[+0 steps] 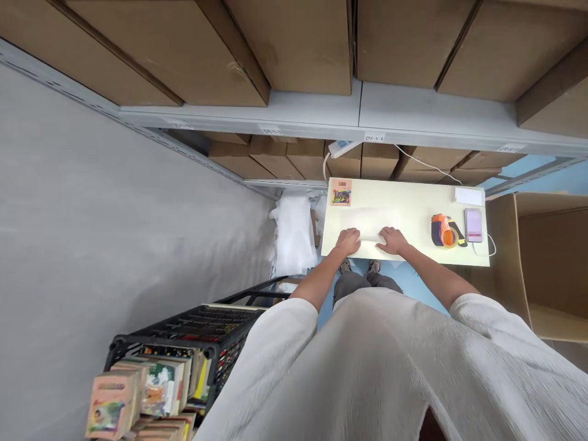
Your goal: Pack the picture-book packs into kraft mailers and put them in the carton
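Observation:
A thin white wrapping sheet (371, 218) lies on the cream table (413, 199), and its near edge is folded or rolled up into a narrow strip. My left hand (348, 241) grips the left end of that strip, fingers curled over it. At the other end, my right hand (393, 241) has its fingers closed on the same edge. Whether anything lies inside the fold cannot be made out. A pink-covered book (341, 192) rests at the table's far left corner, apart from both hands.
An orange tape dispenser (444, 231), a phone-like device (473, 225) and white labels (468, 196) lie on the right. White packing sheets (294, 236) are stacked left of the table. A black crate (206, 324) holds books; an open carton (505, 239) stands right. Shelves (312, 119) overhang.

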Demonstrator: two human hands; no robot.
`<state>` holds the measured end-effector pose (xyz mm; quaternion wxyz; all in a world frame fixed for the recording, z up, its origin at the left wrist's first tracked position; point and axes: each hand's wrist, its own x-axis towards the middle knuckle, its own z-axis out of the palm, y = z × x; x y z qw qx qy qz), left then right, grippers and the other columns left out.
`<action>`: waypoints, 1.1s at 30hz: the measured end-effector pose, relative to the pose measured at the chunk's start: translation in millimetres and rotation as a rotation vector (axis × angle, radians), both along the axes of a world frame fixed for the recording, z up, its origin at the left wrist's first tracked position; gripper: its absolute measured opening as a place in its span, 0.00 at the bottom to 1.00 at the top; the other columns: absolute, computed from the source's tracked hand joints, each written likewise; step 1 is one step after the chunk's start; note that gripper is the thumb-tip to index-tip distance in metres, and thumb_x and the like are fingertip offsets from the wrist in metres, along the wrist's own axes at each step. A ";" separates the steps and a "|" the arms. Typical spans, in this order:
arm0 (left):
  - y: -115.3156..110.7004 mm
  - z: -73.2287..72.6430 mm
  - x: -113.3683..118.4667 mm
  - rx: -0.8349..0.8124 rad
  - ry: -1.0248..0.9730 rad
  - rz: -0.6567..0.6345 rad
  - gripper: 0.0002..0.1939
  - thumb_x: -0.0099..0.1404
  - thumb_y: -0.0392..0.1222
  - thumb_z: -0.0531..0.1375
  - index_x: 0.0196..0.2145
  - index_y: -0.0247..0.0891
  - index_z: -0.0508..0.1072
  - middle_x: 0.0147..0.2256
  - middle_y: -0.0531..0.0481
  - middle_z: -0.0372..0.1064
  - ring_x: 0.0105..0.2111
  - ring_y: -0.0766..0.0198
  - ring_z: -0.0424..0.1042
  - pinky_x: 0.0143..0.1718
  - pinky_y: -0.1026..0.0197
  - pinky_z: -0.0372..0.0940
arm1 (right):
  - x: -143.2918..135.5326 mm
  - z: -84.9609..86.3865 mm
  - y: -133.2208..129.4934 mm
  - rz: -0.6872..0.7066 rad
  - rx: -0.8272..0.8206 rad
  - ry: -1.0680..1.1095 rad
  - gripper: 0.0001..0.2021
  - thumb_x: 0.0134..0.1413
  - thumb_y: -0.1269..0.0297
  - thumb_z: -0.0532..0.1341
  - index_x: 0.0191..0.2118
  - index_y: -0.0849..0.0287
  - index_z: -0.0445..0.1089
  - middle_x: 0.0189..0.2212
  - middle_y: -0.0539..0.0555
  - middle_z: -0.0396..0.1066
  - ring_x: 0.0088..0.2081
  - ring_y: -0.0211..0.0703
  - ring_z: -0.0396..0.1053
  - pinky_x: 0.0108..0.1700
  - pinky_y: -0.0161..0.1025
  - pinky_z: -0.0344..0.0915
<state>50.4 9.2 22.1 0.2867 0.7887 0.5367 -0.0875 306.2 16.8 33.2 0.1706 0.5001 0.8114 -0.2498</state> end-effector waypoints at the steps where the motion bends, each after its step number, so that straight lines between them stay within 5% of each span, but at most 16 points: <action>1: -2.0 -2.0 -1.6 -0.010 -0.007 0.003 0.17 0.78 0.44 0.58 0.58 0.39 0.79 0.62 0.38 0.75 0.65 0.46 0.72 0.69 0.46 0.63 | -0.7 -2.5 -3.1 -0.027 -0.006 0.020 0.25 0.76 0.53 0.57 0.68 0.62 0.70 0.69 0.69 0.68 0.66 0.66 0.64 0.65 0.55 0.63; 5: -4.9 -7.6 -7.2 -0.008 -0.001 0.046 0.25 0.81 0.52 0.54 0.66 0.37 0.74 0.73 0.36 0.65 0.73 0.45 0.64 0.74 0.45 0.59 | -3.1 -6.0 -8.4 -0.149 0.021 0.018 0.25 0.79 0.57 0.51 0.72 0.62 0.66 0.72 0.70 0.64 0.67 0.66 0.62 0.67 0.56 0.62; 10: -5.1 -15.5 -15.6 -0.069 0.070 0.080 0.35 0.77 0.42 0.56 0.78 0.38 0.59 0.82 0.37 0.47 0.80 0.44 0.50 0.79 0.42 0.50 | -4.9 -7.1 -9.2 -0.197 -0.053 -0.044 0.26 0.75 0.59 0.56 0.73 0.61 0.65 0.73 0.69 0.62 0.69 0.67 0.60 0.67 0.56 0.63; 20: -8.8 -21.5 -32.8 -0.067 0.037 0.049 0.40 0.73 0.34 0.54 0.80 0.39 0.56 0.82 0.38 0.46 0.80 0.44 0.49 0.79 0.39 0.50 | -11.9 -15.2 -9.5 -0.322 -0.076 -0.031 0.24 0.74 0.60 0.59 0.70 0.58 0.68 0.69 0.69 0.65 0.67 0.66 0.64 0.66 0.54 0.64; 25: 12.0 -21.7 -40.7 -0.012 -0.003 0.098 0.36 0.77 0.38 0.53 0.80 0.37 0.56 0.80 0.34 0.50 0.78 0.43 0.55 0.76 0.42 0.56 | -39.7 -18.8 24.0 -0.540 -0.049 0.085 0.23 0.72 0.63 0.59 0.68 0.62 0.71 0.66 0.69 0.70 0.63 0.61 0.71 0.65 0.50 0.68; 33: 53.9 -32.4 -57.4 0.031 -0.019 0.128 0.48 0.74 0.45 0.61 0.83 0.35 0.45 0.84 0.33 0.30 0.84 0.41 0.34 0.82 0.37 0.37 | -114.1 -25.6 101.5 -0.925 -0.176 0.458 0.19 0.65 0.63 0.63 0.58 0.58 0.78 0.60 0.60 0.79 0.60 0.53 0.76 0.65 0.46 0.71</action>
